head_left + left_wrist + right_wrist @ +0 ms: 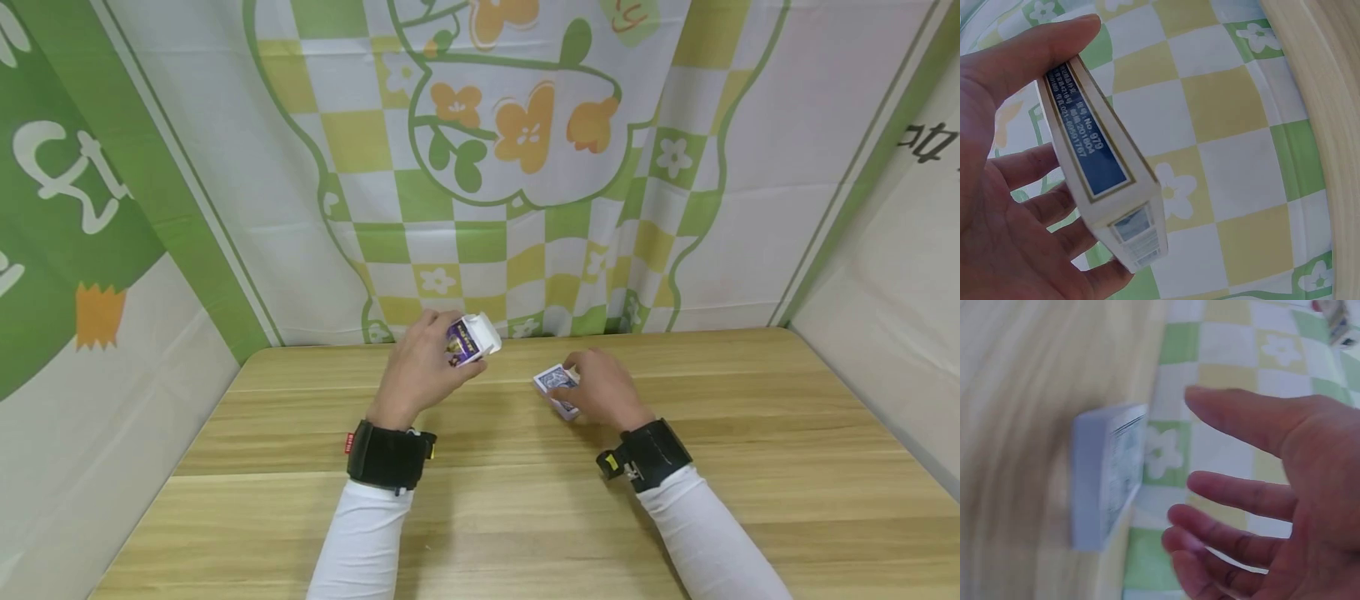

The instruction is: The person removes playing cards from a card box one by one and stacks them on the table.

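Note:
My left hand (417,367) grips a small purple-and-white playing card box (462,343) above the table, its white flap standing open towards the right. In the left wrist view the thumb lies along one narrow printed side of the box (1094,134), with the fingers behind it. A deck of playing cards (552,379), blue-patterned back up, lies squared on the table. Just over the deck is my right hand (603,387), thumb and fingers spread. The right wrist view has a gap between those fingers (1235,487) and the deck (1091,481).
A wooden table (510,517) spans the area below both hands. Close along its back edge hangs a green, yellow and white checked curtain (480,242). Printed fabric walls stand at the left (187,375) and right (885,275).

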Demonstrator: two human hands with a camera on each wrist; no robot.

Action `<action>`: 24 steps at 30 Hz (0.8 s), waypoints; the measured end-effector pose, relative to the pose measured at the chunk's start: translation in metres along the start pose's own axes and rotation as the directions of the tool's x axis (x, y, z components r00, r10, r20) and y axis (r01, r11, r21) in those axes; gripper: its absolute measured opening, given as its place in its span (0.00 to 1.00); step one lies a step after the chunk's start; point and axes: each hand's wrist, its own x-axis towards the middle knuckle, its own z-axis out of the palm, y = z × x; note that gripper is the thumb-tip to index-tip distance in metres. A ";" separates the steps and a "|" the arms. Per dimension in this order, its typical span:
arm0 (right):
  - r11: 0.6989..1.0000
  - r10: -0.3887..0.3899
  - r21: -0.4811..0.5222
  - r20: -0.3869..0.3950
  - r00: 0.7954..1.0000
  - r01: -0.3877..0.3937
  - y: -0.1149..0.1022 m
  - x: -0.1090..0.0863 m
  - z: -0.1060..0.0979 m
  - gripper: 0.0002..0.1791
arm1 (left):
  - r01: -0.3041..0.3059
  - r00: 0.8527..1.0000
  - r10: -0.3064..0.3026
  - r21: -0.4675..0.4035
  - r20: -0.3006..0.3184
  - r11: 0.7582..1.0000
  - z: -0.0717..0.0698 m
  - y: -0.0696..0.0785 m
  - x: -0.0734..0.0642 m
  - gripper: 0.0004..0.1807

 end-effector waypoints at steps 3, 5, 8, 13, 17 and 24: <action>0.996 -0.025 0.083 -0.080 0.996 0.032 -0.008 -0.001 -0.008 0.24 | -0.024 1.000 0.024 0.016 0.013 1.000 0.002 0.001 0.001 0.38; 0.987 -0.047 0.144 -0.152 0.987 0.069 -0.015 -0.001 -0.013 0.19 | -0.035 0.999 0.035 0.019 0.023 0.999 0.004 0.003 0.001 0.39; 0.961 -0.096 0.228 -0.257 0.962 0.157 -0.025 -0.003 -0.020 0.12 | -0.048 0.998 0.047 0.024 0.035 0.999 0.006 0.005 0.002 0.38; 0.898 -0.165 0.332 -0.356 0.920 0.289 -0.041 -0.008 -0.029 0.07 | -0.075 0.996 0.073 0.041 0.053 0.996 0.011 0.008 0.003 0.37; 0.834 -0.186 0.439 -0.346 0.920 0.333 -0.055 -0.014 -0.036 0.08 | -0.092 0.993 0.089 0.041 0.071 0.995 0.013 0.011 0.003 0.37; 0.769 -0.240 0.534 -0.268 0.933 0.351 -0.080 -0.027 -0.049 0.07 | -0.112 0.987 0.110 0.015 0.121 0.994 0.015 0.017 0.002 0.38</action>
